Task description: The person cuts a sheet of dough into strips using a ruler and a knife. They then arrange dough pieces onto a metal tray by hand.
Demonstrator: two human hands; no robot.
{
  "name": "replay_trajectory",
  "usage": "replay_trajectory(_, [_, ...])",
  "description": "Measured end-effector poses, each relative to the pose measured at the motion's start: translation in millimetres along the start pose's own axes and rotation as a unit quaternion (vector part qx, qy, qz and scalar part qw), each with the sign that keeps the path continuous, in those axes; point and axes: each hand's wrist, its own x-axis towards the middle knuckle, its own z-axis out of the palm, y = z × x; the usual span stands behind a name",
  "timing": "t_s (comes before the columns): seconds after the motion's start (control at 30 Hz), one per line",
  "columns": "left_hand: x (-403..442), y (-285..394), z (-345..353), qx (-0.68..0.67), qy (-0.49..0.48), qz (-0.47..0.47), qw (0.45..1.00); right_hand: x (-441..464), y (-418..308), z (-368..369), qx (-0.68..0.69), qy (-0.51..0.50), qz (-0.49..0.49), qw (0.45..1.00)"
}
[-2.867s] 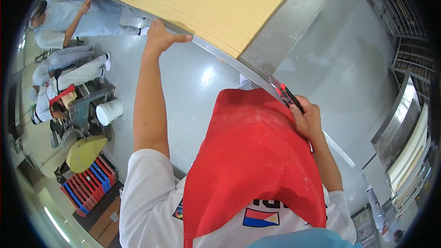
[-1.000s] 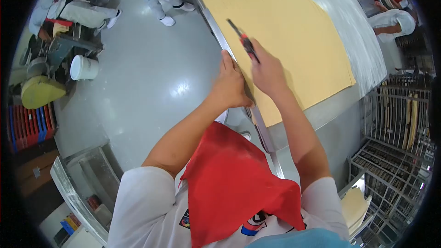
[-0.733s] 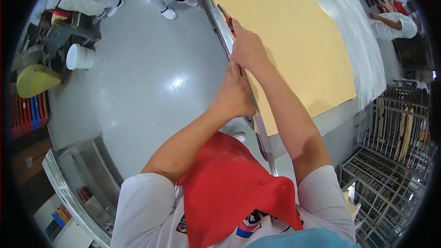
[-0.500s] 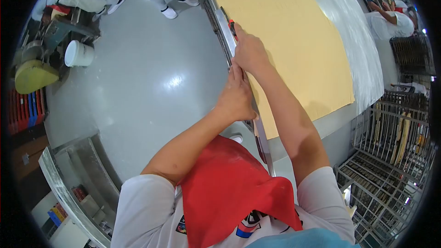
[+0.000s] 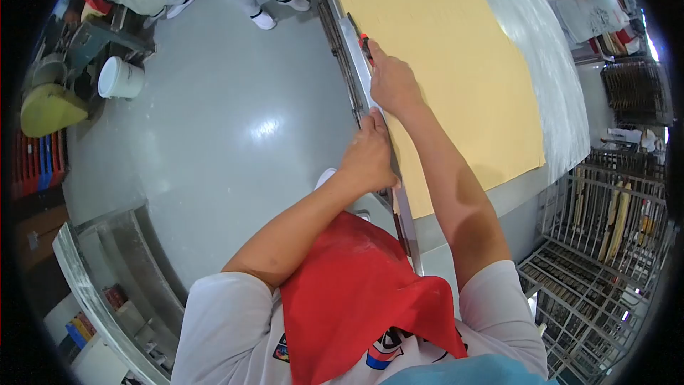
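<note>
My right hand (image 5: pixel 396 84) is closed around a red and black utility knife (image 5: pixel 365 47), index finger stretched along it, at the left edge of a large pale yellow sheet (image 5: pixel 463 85). The sheet lies flat on a long table; its material I cannot make out. Just nearer to me, my left hand (image 5: pixel 369 159) holds down a long metal straightedge (image 5: pixel 403 210) that runs along the table's left edge. Its fingertips and thumb press on the metal, and the palm hangs outside the edge. The knife's tip against the sheet is too small to tell.
Shiny clear plastic film (image 5: pixel 552 85) covers the table's right side. Wire racks (image 5: pixel 591 264) stand to the right. On the left are a white bucket (image 5: pixel 121 78) and a metal cart (image 5: pixel 107 299). People work at the far left, the top and the far right.
My right hand and the knife have shifted slightly to the right, and a small gap has opened between my hands. The view has turned a little. A person at far right has moved.
</note>
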Motion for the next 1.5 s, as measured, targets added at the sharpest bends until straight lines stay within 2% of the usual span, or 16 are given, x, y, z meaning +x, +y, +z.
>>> replay_trajectory(0.1, [-0.9, 3.6, -0.6, -0.007, -0.026, -0.018, 0.999, 1.4, 3.1, 2.9, -0.003, 0.003, -0.012, 1.000])
replay_trajectory(0.6, [-1.7, 5.4, -3.1, -0.022, -0.027, -0.020, 0.999, 7.1, 1.4, -0.9, -0.022, -0.011, -0.006, 1.000])
replay_trajectory(0.7, [-1.0, 7.9, -5.0, -0.020, -0.043, -0.033, 0.998, 8.0, 3.7, -1.9, -0.001, 0.012, -0.034, 0.999])
replay_trajectory(0.9, [-1.2, 5.8, -2.4, -0.025, -0.034, -0.029, 0.999, 5.2, 11.1, -0.6, -0.012, -0.010, -0.046, 0.999])
replay_trajectory(0.97, [-1.3, 5.8, -2.2, -0.021, -0.035, -0.028, 0.999, 0.7, 16.0, 9.5, -0.007, 0.033, -0.036, 0.999])
replay_trajectory(1.3, [-0.6, 7.7, -3.5, -0.026, -0.047, -0.032, 0.998, 7.8, 12.6, -0.5, 0.000, -0.001, -0.001, 1.000])
replay_trajectory(1.5, [-1.3, 9.4, -0.8, -0.030, -0.037, -0.032, 0.998, 3.8, 8.6, 6.7, 0.043, 0.024, 0.021, 0.999])
